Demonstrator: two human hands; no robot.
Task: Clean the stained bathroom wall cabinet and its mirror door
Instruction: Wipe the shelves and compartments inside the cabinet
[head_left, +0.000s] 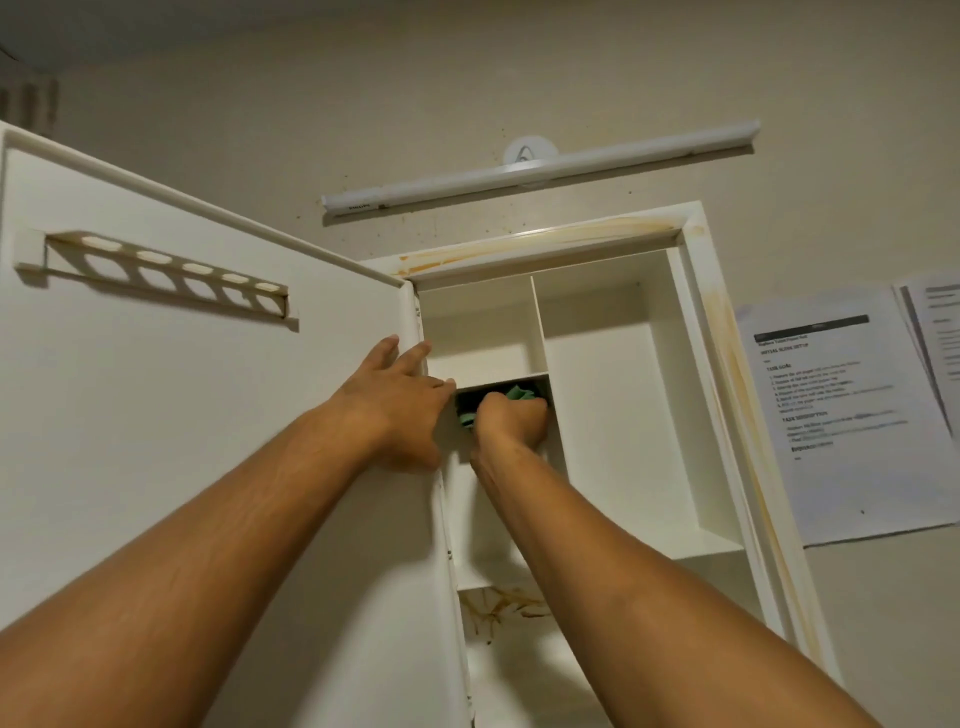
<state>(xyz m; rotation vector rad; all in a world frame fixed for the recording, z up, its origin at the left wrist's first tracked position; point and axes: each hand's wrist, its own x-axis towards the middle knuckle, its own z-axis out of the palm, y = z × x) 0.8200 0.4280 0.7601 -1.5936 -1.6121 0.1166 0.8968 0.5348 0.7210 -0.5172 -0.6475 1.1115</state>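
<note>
Beige wall (467, 78) carries the stained cabinet (696, 270), its door (182, 364) open. Your left hand (395, 400) spreads flat against the door edge; your right hand (511, 421) clutches a green cloth (522, 392) in the left-side compartment.

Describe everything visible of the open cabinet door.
The cabinet door is swung open to the left, showing its white, plastic-looking inner face; the mirror side is out of sight. A slotted rack with five oval holes is fixed near its top. Dark specks dot its hinge edge, where the left hand rests with fingers fairly straight.
</note>
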